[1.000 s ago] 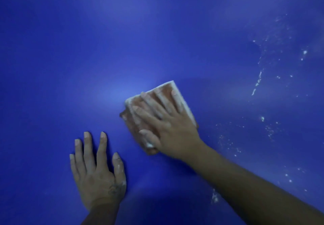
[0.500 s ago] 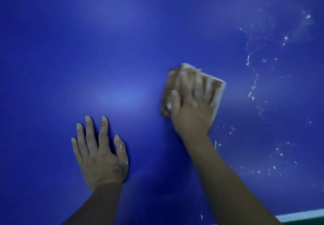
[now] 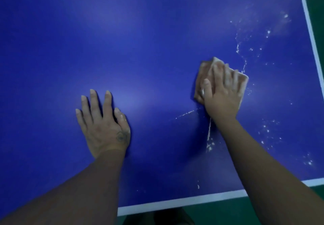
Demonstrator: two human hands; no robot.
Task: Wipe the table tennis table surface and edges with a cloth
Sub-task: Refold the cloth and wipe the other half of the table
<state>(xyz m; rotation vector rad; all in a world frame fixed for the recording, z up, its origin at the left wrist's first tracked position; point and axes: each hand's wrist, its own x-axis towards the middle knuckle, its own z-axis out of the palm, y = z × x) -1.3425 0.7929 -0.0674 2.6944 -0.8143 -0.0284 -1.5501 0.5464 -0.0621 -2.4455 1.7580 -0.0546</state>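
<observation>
Left side: my left hand lies flat, fingers spread, holding nothing, on the glossy blue table tennis table; this stretch looks clean.
Centre-right: my right hand presses the folded orange-and-white cloth onto the surface, fingers straight, not curled.
Right side: white powdery specks lie scattered toward the corner, left to wipe.
Edges: the white border strip looks not yet done, I judge.

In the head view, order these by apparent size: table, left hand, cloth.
1. The table, by far.
2. The left hand and the cloth look alike; the right hand covers much of the cloth.
</observation>
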